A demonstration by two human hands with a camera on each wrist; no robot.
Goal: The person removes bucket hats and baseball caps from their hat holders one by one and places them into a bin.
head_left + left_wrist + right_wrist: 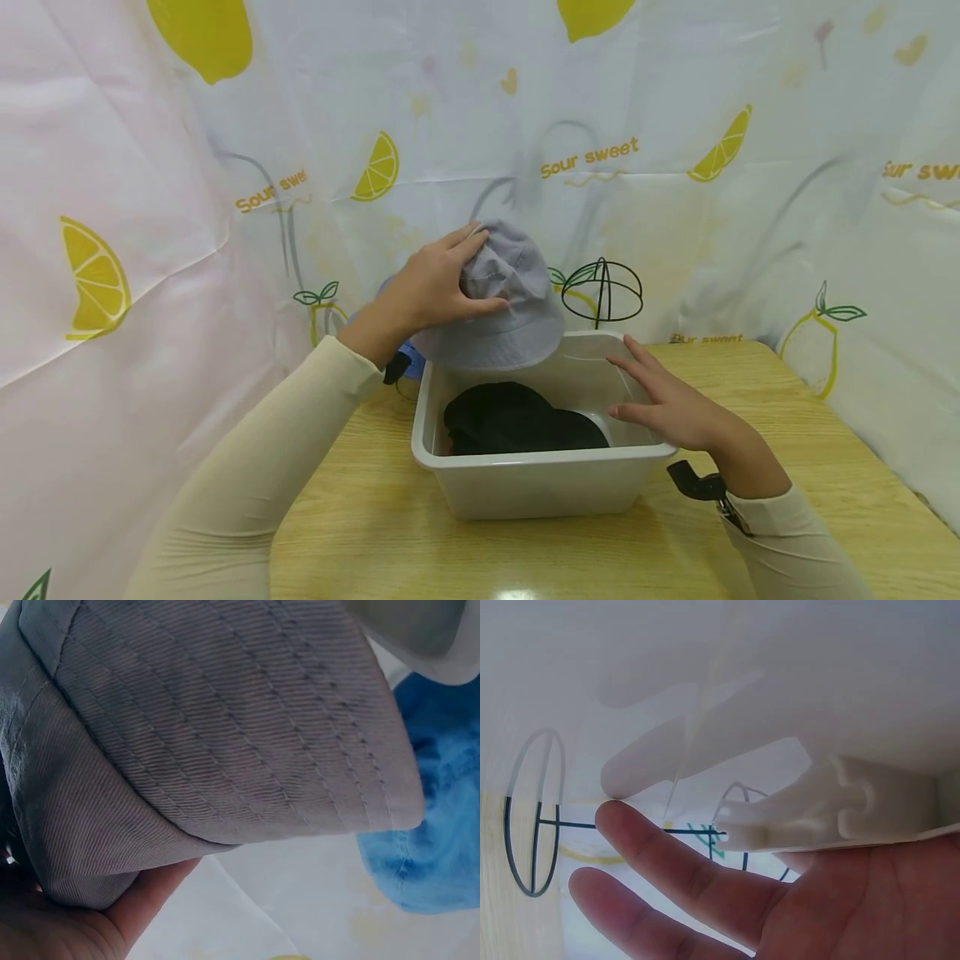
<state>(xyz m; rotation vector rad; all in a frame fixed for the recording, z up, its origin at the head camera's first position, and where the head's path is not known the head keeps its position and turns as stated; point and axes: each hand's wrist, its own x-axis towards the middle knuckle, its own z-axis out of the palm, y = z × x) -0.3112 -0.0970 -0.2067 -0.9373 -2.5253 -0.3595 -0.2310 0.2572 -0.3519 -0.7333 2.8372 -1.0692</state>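
A grey bucket hat [517, 333] hangs over the back left of a white plastic bin [540, 483]. My left hand [442, 283] grips its crown, thumb along the near side; the left wrist view shows the hat's stitched brim [247, 727] close up. Inside the bin lies a black cap [517, 421]. At the bin's right rim is my right hand [667, 400], fingers spread and fairly straight, thumb reaching over the rim. In the right wrist view, these fingers [697, 889] lie alongside the bin's glossy outer wall [780, 667].
A blue hat [442, 787] is behind the bin's left side, mostly hidden by my left arm in the head view. Behind the bin stands a black wire hat stand [602, 290]. The wooden table [750, 392] meets a lemon-print curtain [480, 100] at the back and sides.
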